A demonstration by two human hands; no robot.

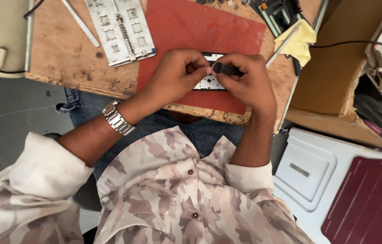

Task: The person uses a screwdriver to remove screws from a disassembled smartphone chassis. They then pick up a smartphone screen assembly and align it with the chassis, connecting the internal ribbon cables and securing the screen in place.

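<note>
My left hand [177, 72] and my right hand [247, 81] meet over a small flat device with a black frame and a white perforated inside [210, 82], which lies on a red mat [186, 31]. In my right hand is a black tool handle [225, 69], pointing left toward my left fingertips. My left fingers are pinched together at the tool's tip; whether they hold something tiny I cannot tell. Both hands hide most of the device. A metal watch [117, 119] sits on my left wrist.
On the wooden bench [64, 49] lie a grey metal plate with cutouts [118, 27], a white strip [80, 22], a yellow cloth [297, 43] and black tools at the far right. A cardboard box [335, 68], a white panel [308, 171] and a maroon panel [372, 203] are on my right.
</note>
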